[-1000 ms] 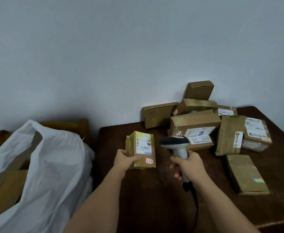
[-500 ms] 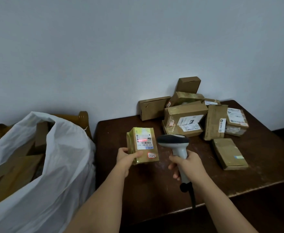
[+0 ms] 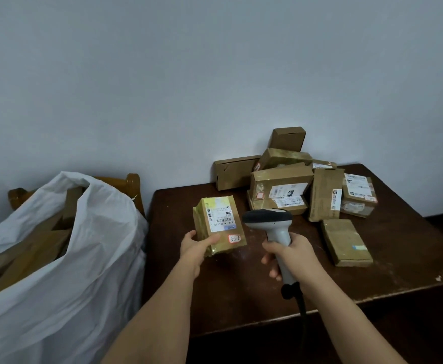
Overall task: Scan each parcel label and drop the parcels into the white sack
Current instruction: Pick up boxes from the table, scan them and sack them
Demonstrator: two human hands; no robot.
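Left hand (image 3: 193,248) grips a parcel (image 3: 219,227); right hand (image 3: 291,254) wraps the scanner (image 3: 270,227) beside it. Sack (image 3: 65,258) holds several boxes; pile (image 3: 294,185) beyond fingertips awaits.

Sack (image 3: 57,271) left of table (image 3: 241,298); parcels (image 3: 294,179) behind.

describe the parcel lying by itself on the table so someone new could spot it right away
Start at the dark table and find the parcel pile against the wall. Nearer than the pile, toward the table's right, one flat parcel lies alone. Unlike the others it touches nothing, and only a small bluish sticker shows on top.
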